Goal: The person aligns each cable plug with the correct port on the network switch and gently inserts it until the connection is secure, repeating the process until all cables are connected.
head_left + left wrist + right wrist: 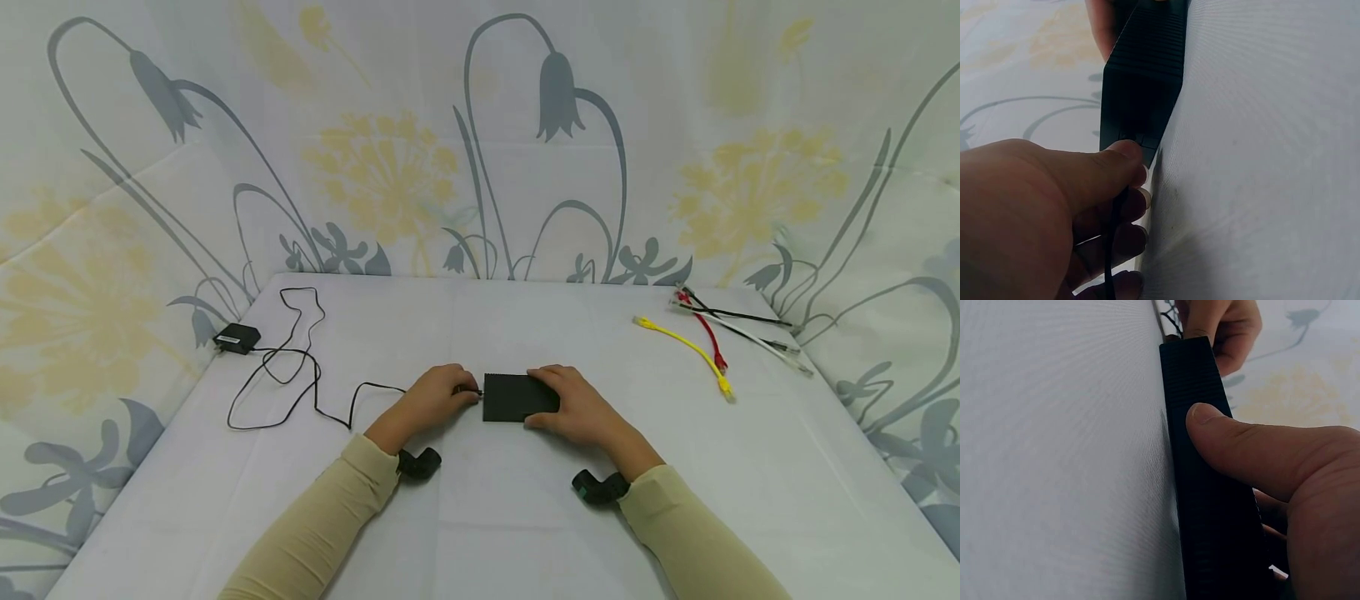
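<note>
Left hand [433, 395] at the end of the black box [510, 398], right hand [576, 404] holding firm

And here is the action, right in the middle of the white table [487, 508]! The black box lies there between two hands, one on each end. On the right, a solid grip: the thumb presses along the near side while the fingers reach round the far edge. Over on the left, it's a pinch! Thumb and fingers clasp the end of a thin black cord [317, 383], right up against the box's left end face. Is the plug seated in a socket? The thumb covers the spot, so there is no telling.

Follow that cord away to the left: it runs out from behind the hand, bends, loops over itself and finishes at a black adapter [237, 337] near the table's left edge. Across on the far right, a yellow cable [688, 342] curves just beside a crossed bunch, with a red cable [708, 332], a white one and black ones overlapping. Both arms come in wearing tan sleeves [322, 517], and behind it all hangs a flowered cloth [420, 50].
</note>
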A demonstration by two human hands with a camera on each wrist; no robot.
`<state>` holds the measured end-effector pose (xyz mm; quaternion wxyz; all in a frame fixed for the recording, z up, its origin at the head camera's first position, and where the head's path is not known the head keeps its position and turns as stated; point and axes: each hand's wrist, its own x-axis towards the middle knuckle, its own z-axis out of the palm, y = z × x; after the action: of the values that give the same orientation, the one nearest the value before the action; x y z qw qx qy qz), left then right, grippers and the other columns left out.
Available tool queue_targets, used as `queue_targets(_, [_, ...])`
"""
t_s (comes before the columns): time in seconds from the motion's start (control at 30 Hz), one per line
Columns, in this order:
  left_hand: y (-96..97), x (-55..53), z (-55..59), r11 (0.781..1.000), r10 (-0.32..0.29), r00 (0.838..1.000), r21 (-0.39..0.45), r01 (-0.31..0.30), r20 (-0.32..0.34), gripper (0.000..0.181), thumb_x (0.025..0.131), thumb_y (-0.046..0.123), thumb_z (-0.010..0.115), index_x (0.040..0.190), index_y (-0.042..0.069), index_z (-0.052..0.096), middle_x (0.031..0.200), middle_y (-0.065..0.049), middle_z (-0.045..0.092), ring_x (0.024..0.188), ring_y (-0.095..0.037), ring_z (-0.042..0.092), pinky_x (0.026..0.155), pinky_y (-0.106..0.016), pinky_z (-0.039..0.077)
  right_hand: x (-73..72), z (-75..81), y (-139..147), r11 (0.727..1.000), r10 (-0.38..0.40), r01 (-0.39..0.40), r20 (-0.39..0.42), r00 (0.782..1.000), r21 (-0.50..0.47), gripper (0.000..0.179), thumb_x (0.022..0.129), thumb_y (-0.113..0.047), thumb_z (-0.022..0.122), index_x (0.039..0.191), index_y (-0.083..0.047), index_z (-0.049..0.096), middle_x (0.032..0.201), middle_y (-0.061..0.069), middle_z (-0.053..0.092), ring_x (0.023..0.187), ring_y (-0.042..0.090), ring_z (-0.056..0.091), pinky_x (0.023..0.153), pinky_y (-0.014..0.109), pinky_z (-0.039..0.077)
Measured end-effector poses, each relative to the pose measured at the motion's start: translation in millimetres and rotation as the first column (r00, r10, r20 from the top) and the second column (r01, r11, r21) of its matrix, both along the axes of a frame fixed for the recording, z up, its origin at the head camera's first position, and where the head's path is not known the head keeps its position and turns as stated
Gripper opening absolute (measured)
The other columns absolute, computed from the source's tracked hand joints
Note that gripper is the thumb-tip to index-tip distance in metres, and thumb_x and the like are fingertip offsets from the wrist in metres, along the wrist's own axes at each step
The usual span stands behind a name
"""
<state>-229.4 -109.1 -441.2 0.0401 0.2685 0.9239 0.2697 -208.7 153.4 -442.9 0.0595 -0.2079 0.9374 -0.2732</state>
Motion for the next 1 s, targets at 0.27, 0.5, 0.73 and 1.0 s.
queue_targets(0.27, [-0.3,0.8,0.9,0.999,-0.029,0.999,-0.016,0.029,-0.031,0.013,0.094,0.019,0.064,0.098,0.011,0.072,0.091,-0.001,0.066,0.084,-0.014,0.060,0.078,-0.032,0.049,0.3,1.1,-0.6,1.000,0.001,-0.001,0.002,1.000,0.001,0.076,0.082,-0.044,0.075,0.145,-0.016,0.045,0.146,0.010,0.046,0.138,0.033,0.038,0.111,0.053,0.034])
queue_targets(0.5, [1.0,1.4,3.5,0.998,-0.048,0.997,-0.031,0.046,-0.068,0.011,0.092,0.017,0.066,0.096,0.009,0.072,0.092,-0.002,0.067,0.087,-0.016,0.062,0.081,-0.033,0.051,0.3,2.4,-1.9,1.000,0.004,-0.004,0.010,1.000,0.006,0.076,0.082,-0.044,0.075,0.146,-0.016,0.045,0.147,0.010,0.045,0.138,0.033,0.037,0.112,0.054,0.034])
queue_targets(0.73, [1.7,1.0,2.8,0.998,-0.065,0.993,-0.031,0.062,-0.096,0.007,0.090,0.015,0.069,0.092,0.009,0.072,0.092,-0.001,0.067,0.087,-0.015,0.062,0.082,-0.033,0.051,1.4,3.3,-2.9,1.000,0.008,-0.008,0.018,1.000,0.004,0.076,0.082,-0.044,0.075,0.146,-0.016,0.045,0.147,0.009,0.045,0.138,0.032,0.038,0.112,0.053,0.034])
queue_targets(1.0, [2.2,1.1,2.7,0.996,-0.077,0.989,-0.053,0.071,-0.125,0.004,0.089,0.014,0.070,0.090,0.011,0.072,0.090,0.001,0.067,0.084,-0.013,0.060,0.079,-0.032,0.050,2.0,3.2,-3.7,1.000,0.012,-0.012,0.018,1.000,-0.001,0.076,0.083,-0.045,0.074,0.146,-0.016,0.045,0.147,0.009,0.045,0.138,0.032,0.038,0.111,0.053,0.034])
